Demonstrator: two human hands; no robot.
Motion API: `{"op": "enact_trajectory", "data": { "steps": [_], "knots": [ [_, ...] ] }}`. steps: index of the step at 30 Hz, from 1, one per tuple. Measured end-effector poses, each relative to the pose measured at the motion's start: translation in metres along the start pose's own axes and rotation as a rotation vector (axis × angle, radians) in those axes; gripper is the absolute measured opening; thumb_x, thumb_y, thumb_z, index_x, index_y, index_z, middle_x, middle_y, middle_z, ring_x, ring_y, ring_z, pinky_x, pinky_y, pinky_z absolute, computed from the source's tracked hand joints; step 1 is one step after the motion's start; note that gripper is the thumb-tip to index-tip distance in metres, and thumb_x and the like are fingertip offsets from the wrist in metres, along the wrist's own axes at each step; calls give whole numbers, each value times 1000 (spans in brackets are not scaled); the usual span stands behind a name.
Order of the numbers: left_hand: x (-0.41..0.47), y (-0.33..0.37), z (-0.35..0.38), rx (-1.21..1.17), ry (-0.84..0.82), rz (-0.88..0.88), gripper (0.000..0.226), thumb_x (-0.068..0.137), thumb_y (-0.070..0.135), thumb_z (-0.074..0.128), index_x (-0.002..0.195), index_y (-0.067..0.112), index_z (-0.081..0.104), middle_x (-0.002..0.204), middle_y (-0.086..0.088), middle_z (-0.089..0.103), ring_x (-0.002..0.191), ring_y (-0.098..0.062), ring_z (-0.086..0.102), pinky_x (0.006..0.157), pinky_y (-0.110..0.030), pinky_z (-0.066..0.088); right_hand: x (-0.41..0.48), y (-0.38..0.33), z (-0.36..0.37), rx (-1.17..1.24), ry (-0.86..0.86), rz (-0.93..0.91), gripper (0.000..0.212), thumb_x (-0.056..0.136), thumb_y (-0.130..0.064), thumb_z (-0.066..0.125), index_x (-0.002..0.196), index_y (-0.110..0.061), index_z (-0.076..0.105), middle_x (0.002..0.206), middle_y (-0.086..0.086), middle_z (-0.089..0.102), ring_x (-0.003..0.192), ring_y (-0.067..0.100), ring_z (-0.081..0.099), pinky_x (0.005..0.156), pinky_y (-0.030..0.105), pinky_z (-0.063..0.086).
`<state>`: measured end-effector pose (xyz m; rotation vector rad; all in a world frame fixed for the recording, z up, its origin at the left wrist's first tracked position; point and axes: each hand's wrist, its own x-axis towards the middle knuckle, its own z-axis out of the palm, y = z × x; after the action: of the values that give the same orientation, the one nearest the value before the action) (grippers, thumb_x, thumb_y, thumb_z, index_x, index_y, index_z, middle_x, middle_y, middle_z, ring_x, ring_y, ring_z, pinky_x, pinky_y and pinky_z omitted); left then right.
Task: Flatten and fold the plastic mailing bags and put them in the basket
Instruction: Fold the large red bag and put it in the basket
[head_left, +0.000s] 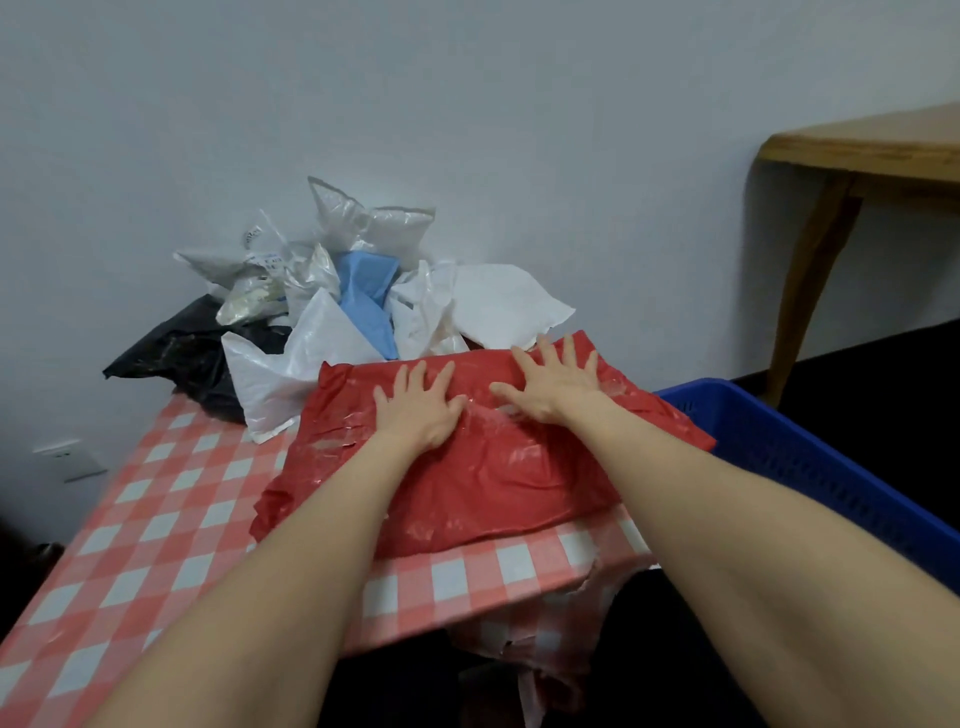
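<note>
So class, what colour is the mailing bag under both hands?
Red; the mailing bag shows in the head view.

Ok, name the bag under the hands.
The red bag: left hand and right hand press it. The white bags, blue bag and black bag lie piled behind.

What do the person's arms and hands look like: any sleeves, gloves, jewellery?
The left forearm and right forearm are bare, no sleeves in view. The left hand and right hand show no gloves, rings, watch or bracelet.
</note>
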<state>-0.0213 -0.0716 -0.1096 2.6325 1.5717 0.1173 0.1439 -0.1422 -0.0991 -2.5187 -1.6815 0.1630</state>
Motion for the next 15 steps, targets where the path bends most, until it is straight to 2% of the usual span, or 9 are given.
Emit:
{"op": "enact_trajectory", "data": {
  "steps": [7, 15],
  "knots": [
    [24, -30, 2, 75, -185, -100, 73, 85, 77, 19, 148, 47, -2, 160, -1, -12, 146, -29, -15, 108, -68, -6, 32, -13, 17, -28, -135, -10, 84, 78, -86, 24, 150, -47, 5, 162, 1, -6, 147, 38, -11, 113, 64, -5],
    [27, -33, 20, 36, -225, -126, 75, 82, 81, 17, 148, 49, 2, 161, -1, -9, 147, -30, -9, 107, -69, -4, 35, -11, 25, 43, -164, 25, 83, 77, -86, 28, 149, -48, 9, 161, 5, 10, 147, 38, 4, 114, 63, 3]
  ]
}}
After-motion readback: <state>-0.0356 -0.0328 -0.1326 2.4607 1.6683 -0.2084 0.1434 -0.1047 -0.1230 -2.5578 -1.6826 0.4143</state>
